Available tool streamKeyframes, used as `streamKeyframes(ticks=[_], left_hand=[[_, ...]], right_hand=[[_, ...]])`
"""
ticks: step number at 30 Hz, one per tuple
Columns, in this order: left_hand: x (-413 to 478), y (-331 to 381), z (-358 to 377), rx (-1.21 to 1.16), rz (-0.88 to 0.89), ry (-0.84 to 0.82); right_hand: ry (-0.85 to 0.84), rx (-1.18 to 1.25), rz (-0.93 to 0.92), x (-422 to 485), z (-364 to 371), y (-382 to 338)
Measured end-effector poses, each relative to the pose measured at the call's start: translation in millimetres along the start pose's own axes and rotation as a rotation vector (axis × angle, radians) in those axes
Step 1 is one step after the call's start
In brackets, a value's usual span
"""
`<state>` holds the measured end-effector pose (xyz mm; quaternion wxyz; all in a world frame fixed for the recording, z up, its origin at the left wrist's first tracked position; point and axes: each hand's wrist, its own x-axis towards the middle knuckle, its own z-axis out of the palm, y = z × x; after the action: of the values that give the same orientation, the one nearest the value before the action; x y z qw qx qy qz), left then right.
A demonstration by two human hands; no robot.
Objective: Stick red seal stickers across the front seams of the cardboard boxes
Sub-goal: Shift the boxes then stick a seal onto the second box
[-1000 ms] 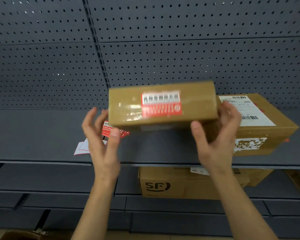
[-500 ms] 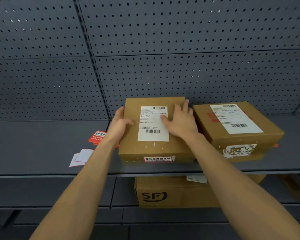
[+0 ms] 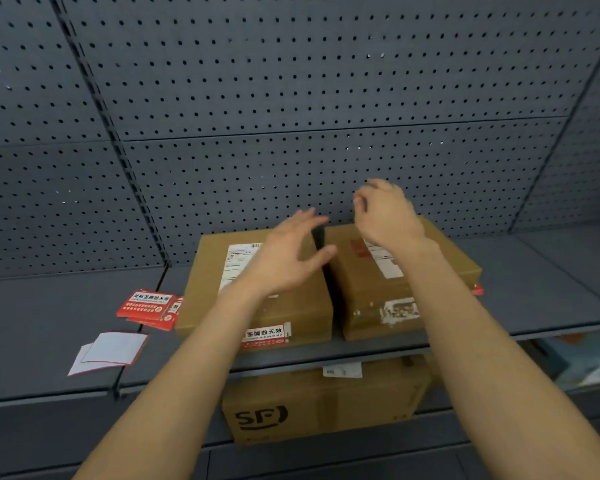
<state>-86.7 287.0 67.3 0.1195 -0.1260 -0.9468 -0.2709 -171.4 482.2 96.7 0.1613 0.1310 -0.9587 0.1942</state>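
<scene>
Two boxes on shelf (image 3: 49,323): left box (image 3: 302,299), seal (image 3: 267,336) on front, done; right box (image 3: 361,289), apparently unsealed. Left hand (image 3: 288,254) spread; right hand (image 3: 387,216) curled, grip unclear.

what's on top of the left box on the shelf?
A white shipping label lies on the left box; the left hand covers the label's right part. A red seal sticker sits at the box's front edge.
</scene>
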Motion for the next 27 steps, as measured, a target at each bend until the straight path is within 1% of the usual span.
streamKeyframes(ticks=[2, 3, 4, 6, 7, 8, 10, 12, 13, 15, 17, 20, 22, 27], left_hand=[[11.2, 38.8, 29.3, 0.129, 0.121, -0.121], [15.3, 52.5, 43.2, 0.188, 0.145, -0.171], [19.5, 63.3, 57.1, 0.226, 0.154, -0.214], [24.1, 70.5, 75.0, 0.286, 0.150, -0.243], [27.0, 71.5, 79.0, 0.316, 0.135, -0.236], [30.1, 70.4, 80.2, 0.333, 0.108, -0.223], [32.5, 69.4, 77.8, 0.306, 0.032, -0.217], [33.0, 70.1, 73.6, 0.262, -0.038, -0.225], [33.5, 71.2, 73.0, 0.245, -0.064, -0.232], [34.6, 73.4, 73.7, 0.209, -0.105, -0.235], [34.7, 75.9, 75.3, 0.184, -0.146, -0.235], [33.9, 78.4, 74.5, 0.174, -0.187, -0.240], [33.2, 79.1, 73.8, 0.162, -0.199, -0.243], [32.0, 82.2, 71.7, 0.133, -0.227, -0.241]], right_hand=[[-0.091, -0.100, 0.191, 0.9, -8.0, 37.4], [-0.153, -0.136, 0.262, -1.6, -12.5, 51.4], [-0.213, -0.163, 0.278, -5.2, -17.0, 63.0], [-0.288, -0.137, 0.169, -9.7, -18.5, 78.4], [-0.291, -0.099, 0.113, -11.1, -20.3, 87.1], [-0.286, -0.030, 0.104, -10.6, -23.1, 98.3], [-0.210, 0.086, 0.113, -5.8, -26.7, 132.2], [-0.152, 0.119, 0.114, -2.4, -26.9, 172.0], [-0.173, 0.090, 0.104, -2.1, -24.2, 192.1], [-0.312, 0.006, 0.076, -4.7, -9.9, 224.0], [-0.466, -0.025, 0.040, -8.5, 10.7, 243.1], [-0.591, -0.085, -0.015, -8.5, 33.8, 256.6], [-0.603, -0.079, -0.020, -5.1, 39.3, 262.0], [-0.521, 0.025, -0.044, 2.0, 44.5, 273.3]])
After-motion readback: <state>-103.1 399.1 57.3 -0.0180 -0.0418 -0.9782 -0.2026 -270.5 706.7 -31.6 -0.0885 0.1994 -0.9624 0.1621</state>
